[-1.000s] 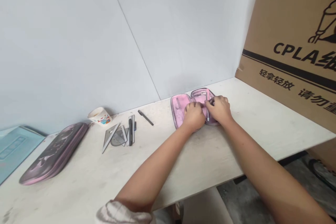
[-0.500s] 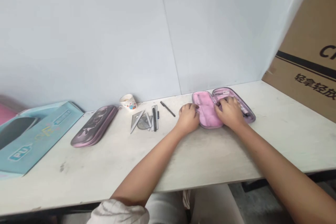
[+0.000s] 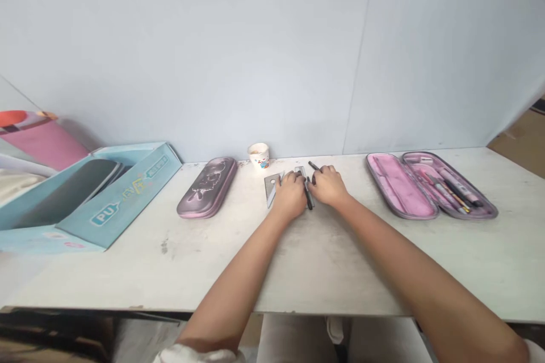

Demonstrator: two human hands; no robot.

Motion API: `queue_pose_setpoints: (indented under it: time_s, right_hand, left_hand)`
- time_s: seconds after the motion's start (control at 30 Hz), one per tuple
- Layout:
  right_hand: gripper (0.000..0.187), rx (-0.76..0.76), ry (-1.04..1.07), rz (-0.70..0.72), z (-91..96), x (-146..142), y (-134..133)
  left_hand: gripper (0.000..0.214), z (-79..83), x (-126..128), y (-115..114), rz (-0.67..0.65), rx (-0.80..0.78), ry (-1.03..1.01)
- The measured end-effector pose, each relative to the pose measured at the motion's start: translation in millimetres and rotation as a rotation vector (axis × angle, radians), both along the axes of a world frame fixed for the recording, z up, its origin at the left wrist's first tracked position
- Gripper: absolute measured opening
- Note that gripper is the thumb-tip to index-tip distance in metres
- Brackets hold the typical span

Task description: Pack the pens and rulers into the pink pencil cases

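Observation:
My left hand [image 3: 290, 197] lies over the clear drawing tools, its fingers apart and bent, hiding most of them. One set square [image 3: 271, 187] shows at its left side, and a clear ruler [image 3: 300, 170] shows beyond its fingertips. A black marker [image 3: 309, 197] lies on the ruler between my two hands. My right hand [image 3: 330, 184] is closed over a thin black pen [image 3: 314, 165], whose far end sticks out past the fingers. Off to the right, a pink-lined pencil case [image 3: 402, 212] lies unzipped and spread flat, with several pens and an eraser in its right half.
A closed dark pencil case [image 3: 208, 187] with pink edging lies left of the tools. Near the wall stands a paper cup [image 3: 259, 155]. A light blue box [image 3: 128, 198] holding a dark case takes up the left side; a brown carton [image 3: 522, 139] is at far right.
Both hands have left the open pencil case and moved left to the drawing tools and pens. The view has turned left, bringing more of the blue box into sight.

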State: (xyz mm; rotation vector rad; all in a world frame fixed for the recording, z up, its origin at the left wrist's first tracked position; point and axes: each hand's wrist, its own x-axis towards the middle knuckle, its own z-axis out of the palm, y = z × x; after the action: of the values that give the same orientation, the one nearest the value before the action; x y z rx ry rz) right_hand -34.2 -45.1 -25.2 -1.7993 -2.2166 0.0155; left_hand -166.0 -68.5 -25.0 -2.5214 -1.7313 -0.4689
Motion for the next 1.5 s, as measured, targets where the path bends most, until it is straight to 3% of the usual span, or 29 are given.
queue_pose_setpoints:
  time_s: [0.17,0.3,0.47,0.63,0.77,0.93,1.03,1.13,1.27,1.4,1.5]
  right_hand:
    - [0.035,0.047,-0.045,-0.048,-2.1,-3.1,1.6]
    - [0.028,0.304,0.072,0.004,3.6,16.6,-10.8]
    - [0.022,0.560,0.101,0.104,8.8,60.2,-32.5]
    - [0.025,0.646,0.040,0.017,8.5,125.8,-50.3]
    - [0.028,0.624,0.005,-0.150,5.2,186.5,-61.0]
    - [0.033,0.517,-0.004,-0.519,-11.6,252.3,-67.9]
    - [0.035,0.427,-0.006,-0.621,-21.4,272.7,-70.4]
    - [0.035,0.383,0.002,-0.637,-22.9,276.9,-71.4]
    - [0.031,0.427,0.005,-0.525,-12.8,264.2,-68.1]
    - [0.027,0.427,-0.016,-0.303,-0.4,230.4,-58.7]
    - [0.025,0.379,-0.052,-0.126,4.5,187.1,-48.4]
  left_hand:
    - [0.031,6.7,-2.4,4.7,-0.019,0.018,-0.115]
    - [0.027,15.4,16.4,11.0,-0.007,-0.128,-0.518]
    - [0.029,19.1,64.2,14.9,0.001,-0.268,-1.000]
    - [0.019,25.4,129.8,10.2,-0.193,-0.481,-1.210]
    - [0.020,30.9,190.2,5.0,-0.293,-0.535,-1.072]
    - [0.032,26.2,255.7,-3.1,-0.395,-0.323,-0.426]
    - [0.035,18.4,278.0,-7.2,-0.402,-0.225,-0.100]
    - [0.037,13.8,284.3,-9.0,-0.403,-0.194,-0.036]
    - [0.035,16.1,268.1,-6.4,-0.392,-0.169,-0.161]
    - [0.032,18.3,224.3,4.1,-0.299,-0.143,-0.292]
    - [0.030,14.8,177.4,14.0,-0.226,-0.130,-0.371]
